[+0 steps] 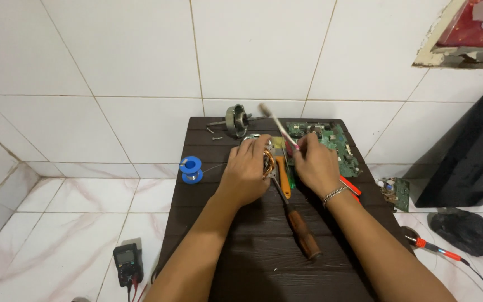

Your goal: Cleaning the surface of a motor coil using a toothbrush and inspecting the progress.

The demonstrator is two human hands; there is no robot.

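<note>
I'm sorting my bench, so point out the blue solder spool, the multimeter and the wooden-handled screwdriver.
blue solder spool (192, 169), head view, on its top flange.
multimeter (127, 264), head view, on its dark body.
wooden-handled screwdriver (303, 235), head view, on the brown handle.

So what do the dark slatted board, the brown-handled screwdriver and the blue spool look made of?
The dark slatted board looks like brown-stained wood or a wood-look panel: grain lines show, matte finish. The brown-handled screwdriver seems to have a glossy varnished wooden handle, possibly plastic. The blue spool looks like smooth plastic wound with thin silvery wire.
</note>
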